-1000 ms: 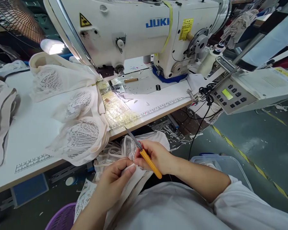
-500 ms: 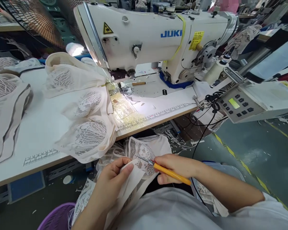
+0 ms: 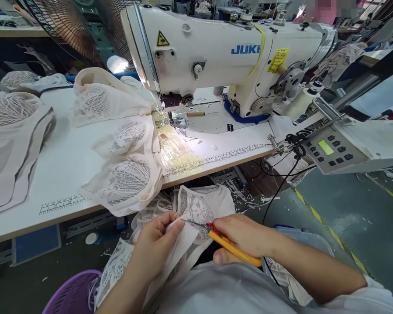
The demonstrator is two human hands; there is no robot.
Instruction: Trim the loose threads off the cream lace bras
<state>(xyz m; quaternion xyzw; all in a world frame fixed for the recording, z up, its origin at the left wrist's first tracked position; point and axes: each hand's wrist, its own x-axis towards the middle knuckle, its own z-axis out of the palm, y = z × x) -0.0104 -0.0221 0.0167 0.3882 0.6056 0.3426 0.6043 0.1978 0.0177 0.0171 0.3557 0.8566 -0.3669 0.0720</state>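
My left hand (image 3: pixel 159 240) pinches the edge of a cream lace bra (image 3: pixel 196 207) that hangs below the table edge and over my lap. In my right hand (image 3: pixel 237 235) is a pair of thread snips (image 3: pixel 235 248) with orange-yellow and red handles. Their slim metal blades point left and reach the fabric close to my left thumb and fingertips. Whether the blades are closed on a thread is too small to tell. More lace cups (image 3: pixel 124 181) of cream bras lie over the table edge, running up toward the needle area of the sewing machine (image 3: pixel 212 52).
A control box (image 3: pixel 334 150) with a small screen juts out at the right, its black cable hanging down. An awl (image 3: pixel 196 114) lies on the machine bed. Stacked bra pieces (image 3: pixel 16 144) cover the table's left. Below stand a purple basket (image 3: pixel 74 292) and a clear bin (image 3: pixel 308 240).
The view has shifted slightly, so the machine sits farther right. The snips' tips have come closer to my left fingertips, and more of the red handle shows.
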